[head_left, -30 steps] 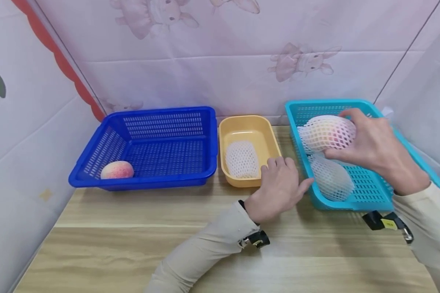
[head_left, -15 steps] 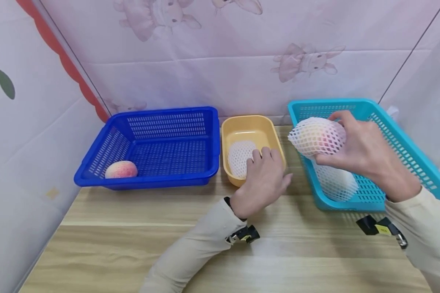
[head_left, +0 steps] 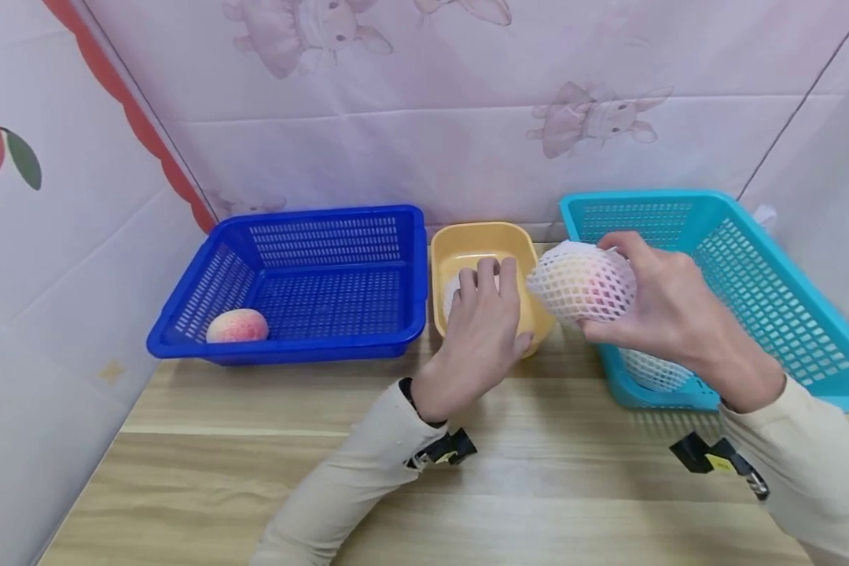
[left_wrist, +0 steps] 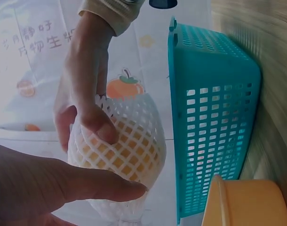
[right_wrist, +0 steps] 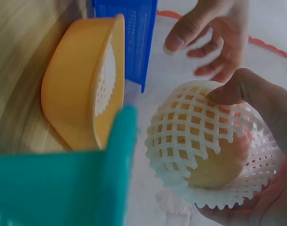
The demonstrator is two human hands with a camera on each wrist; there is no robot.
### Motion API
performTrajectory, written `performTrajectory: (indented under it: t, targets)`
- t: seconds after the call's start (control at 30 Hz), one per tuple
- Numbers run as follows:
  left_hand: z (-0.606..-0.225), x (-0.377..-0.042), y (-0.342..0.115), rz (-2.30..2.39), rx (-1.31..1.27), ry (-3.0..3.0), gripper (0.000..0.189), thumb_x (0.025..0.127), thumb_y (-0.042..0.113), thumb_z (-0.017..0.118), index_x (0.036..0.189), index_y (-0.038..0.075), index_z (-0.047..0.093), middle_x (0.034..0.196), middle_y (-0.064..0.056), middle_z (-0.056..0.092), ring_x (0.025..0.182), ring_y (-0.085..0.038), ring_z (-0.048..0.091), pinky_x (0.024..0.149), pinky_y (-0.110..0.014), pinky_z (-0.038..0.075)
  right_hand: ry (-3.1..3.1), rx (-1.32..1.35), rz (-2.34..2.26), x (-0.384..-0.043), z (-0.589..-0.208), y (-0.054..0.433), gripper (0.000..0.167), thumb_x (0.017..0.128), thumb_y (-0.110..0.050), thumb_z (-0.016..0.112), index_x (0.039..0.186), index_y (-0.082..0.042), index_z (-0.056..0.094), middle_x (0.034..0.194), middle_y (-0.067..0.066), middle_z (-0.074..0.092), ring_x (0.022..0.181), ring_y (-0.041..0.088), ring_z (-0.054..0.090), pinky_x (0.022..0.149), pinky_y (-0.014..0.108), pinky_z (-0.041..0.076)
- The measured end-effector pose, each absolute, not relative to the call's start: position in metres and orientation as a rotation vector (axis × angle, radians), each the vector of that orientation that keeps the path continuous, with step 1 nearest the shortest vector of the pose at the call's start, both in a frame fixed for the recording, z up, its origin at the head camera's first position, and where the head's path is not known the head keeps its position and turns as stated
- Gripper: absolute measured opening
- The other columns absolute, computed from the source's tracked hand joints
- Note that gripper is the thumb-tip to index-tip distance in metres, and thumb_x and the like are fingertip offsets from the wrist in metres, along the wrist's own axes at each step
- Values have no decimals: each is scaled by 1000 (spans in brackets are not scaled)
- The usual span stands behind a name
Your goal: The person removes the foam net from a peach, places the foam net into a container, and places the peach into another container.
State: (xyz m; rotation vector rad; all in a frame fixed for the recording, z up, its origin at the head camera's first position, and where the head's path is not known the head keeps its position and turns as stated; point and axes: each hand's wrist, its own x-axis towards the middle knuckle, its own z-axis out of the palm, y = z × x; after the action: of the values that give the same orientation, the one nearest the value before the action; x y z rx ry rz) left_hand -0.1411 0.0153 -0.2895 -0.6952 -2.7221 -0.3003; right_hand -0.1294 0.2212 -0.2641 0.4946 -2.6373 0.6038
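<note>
My right hand (head_left: 672, 314) grips a yellow-and-pink peach (right_wrist: 219, 162) in a white foam net sleeve (head_left: 573, 279), between the teal basket and the yellow tray. In the right wrist view the sleeve's ragged open end faces the palm, with bare peach showing there. My left hand (head_left: 470, 338) hovers over the yellow tray (head_left: 460, 242), fingers loosely bent and holding nothing. Its thumb (left_wrist: 106, 184) overlaps the sleeve in the left wrist view, while the right wrist view shows a gap between them. A loose white foam net (head_left: 450, 295) lies in the tray, partly hidden by my left fingers.
A blue basket (head_left: 325, 347) at the left holds one bare peach (head_left: 237, 326). In the teal basket (head_left: 792, 295) at the right sits another white-netted item (head_left: 652, 371), mostly hidden by my right hand. A printed cloth wall (head_left: 431, 157) stands behind the wooden table (head_left: 538, 472).
My right hand has carried the netted peach leftward out over the teal basket's left rim. My left hand has shifted left and forward, over the yellow tray and its foam net.
</note>
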Motion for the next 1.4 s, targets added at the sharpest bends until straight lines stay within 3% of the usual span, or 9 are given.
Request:
performTrajectory:
  t: [0.23,0.4,0.63,0.83,1.13,1.4]
  targets:
    - [-291,-135,6,-399,-795,-2690,87,75,22,83,142,1,31,140,-20,38,123,-33,40,100,-41,43,-2657,597,604,-124,-266,205,85,58,-25,89,126,0,46,99,22,63,79,32,61,59,45,56]
    - [-293,-133,-1,-398,-869,-2633,93,71,15,84,143,1,28,140,-21,38,127,-34,39,106,-42,37,-2674,674,666,-119,-270,194,86,57,-23,89,125,1,42,95,20,63,70,25,63,54,36,56]
    - [-297,-128,-12,-392,-1024,-2654,102,69,18,88,146,0,23,143,-21,35,131,-33,37,114,-39,25,-2699,743,711,-114,-279,181,87,56,-22,87,124,1,38,103,20,60,68,20,62,55,29,54]
    - [-307,-128,-20,-368,-1143,-2580,98,64,24,91,138,-1,33,136,-17,41,128,-29,38,115,-36,22,-2738,771,729,-113,-289,170,91,54,-24,88,125,2,38,106,19,59,74,21,62,60,29,55]
    - [-321,-116,-29,-202,-1163,-2662,93,62,35,90,131,-1,38,121,-12,50,110,-23,49,102,-32,40,-2805,856,731,-108,-311,159,96,54,-28,88,133,1,41,99,12,65,80,17,62,65,28,54]
    - [-339,-107,-30,-78,-1113,-2711,92,56,40,90,123,-2,43,110,-11,51,98,-23,49,89,-30,46,-2841,941,759,-105,-332,152,90,56,-24,87,133,-1,47,107,11,64,90,18,63,76,36,54]
